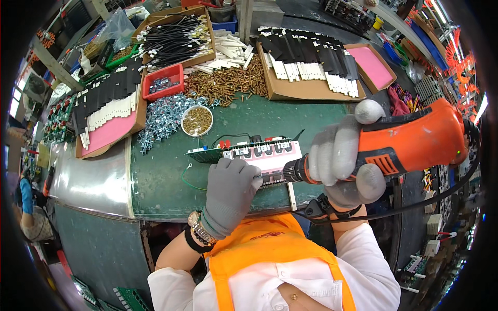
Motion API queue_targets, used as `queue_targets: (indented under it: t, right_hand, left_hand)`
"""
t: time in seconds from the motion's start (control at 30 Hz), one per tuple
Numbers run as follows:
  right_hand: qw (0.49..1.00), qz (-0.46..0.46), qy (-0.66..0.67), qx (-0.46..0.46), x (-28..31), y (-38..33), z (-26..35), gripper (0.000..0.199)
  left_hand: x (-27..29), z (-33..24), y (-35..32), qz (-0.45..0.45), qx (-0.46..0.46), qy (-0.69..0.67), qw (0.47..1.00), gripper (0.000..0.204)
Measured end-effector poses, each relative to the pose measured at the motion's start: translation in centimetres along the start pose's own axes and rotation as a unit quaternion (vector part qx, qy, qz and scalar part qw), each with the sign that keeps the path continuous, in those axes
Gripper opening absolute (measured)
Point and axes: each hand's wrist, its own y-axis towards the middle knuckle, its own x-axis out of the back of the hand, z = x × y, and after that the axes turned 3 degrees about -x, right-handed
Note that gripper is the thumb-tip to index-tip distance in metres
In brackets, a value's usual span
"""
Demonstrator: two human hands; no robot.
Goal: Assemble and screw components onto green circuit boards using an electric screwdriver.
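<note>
My right hand [340,158], in a grey glove, grips an orange and black electric screwdriver [410,140] with its tip pointing left. The bit meets the near edge of a green circuit board assembly [249,153] with pink pads and black parts, lying on the green bench. My left hand [231,189], also gloved, rests on the board's near edge right beside the bit, fingers curled over it. Whether it pinches a screw is hidden.
A small white bowl of brass screws [197,120] stands behind the board, beside a heap of silver metal brackets [163,119] and loose brass screws [228,83]. Cardboard trays of black and white strips [311,62] and black cables [176,39] line the back. A red bin [163,83] sits at left.
</note>
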Motion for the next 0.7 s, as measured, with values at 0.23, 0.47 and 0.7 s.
queue_targets:
  t: [0.23,0.47,0.7]
  right_hand:
    - [1.000,-0.014,-0.003,0.020,-0.20,0.02,0.85,0.065]
    - [0.999,-0.003,0.029,0.025,-0.15,-0.01,0.80,0.064]
    - [0.999,-0.011,0.019,0.028,-0.19,-0.27,1.10,0.063]
  left_hand:
    - [-0.01,-0.34,-0.51,-0.063,-0.010,-0.021,0.998,0.023]
    - [-0.08,-0.35,-0.84,-0.069,-0.010,-0.034,0.997,0.021]
    - [-0.10,-0.61,-1.13,-0.067,-0.009,-0.033,0.997,0.020]
